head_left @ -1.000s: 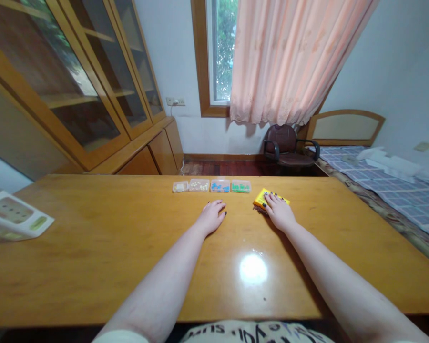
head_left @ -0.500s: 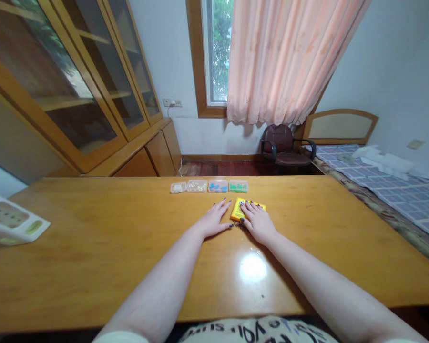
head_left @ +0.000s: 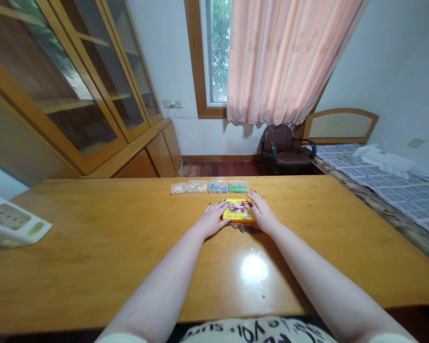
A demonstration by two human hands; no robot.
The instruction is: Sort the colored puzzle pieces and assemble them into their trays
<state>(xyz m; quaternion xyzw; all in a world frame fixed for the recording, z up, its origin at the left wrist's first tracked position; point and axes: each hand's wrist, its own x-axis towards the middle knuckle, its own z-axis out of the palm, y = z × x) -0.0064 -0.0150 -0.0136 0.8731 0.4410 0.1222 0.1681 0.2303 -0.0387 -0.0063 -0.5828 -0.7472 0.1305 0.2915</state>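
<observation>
A flat yellow box (head_left: 238, 210) with a printed picture on top lies on the wooden table (head_left: 128, 267) in front of me. Its left edge is held by my left hand (head_left: 213, 220), fingertips on the upper left side and thumb at the lower left corner. On the opposite edge my right hand (head_left: 264, 213) rests with its thumb against the box and its fingers slightly spread. Dark marks or a reflection show just below the box; I cannot make out which.
Beyond the hands stand several small clear containers: one with a whitish item (head_left: 178, 188), one with cream pieces (head_left: 197, 186), one with blue pieces (head_left: 218, 186) and one with green pieces (head_left: 238, 186). A white object (head_left: 16, 221) sits at the table's left. A chair (head_left: 284, 145) stands behind.
The yellow box has slid left and turned to lie square between my hands. My right hand shifted left, from on top of the box to its right edge; my left thumb now meets its corner.
</observation>
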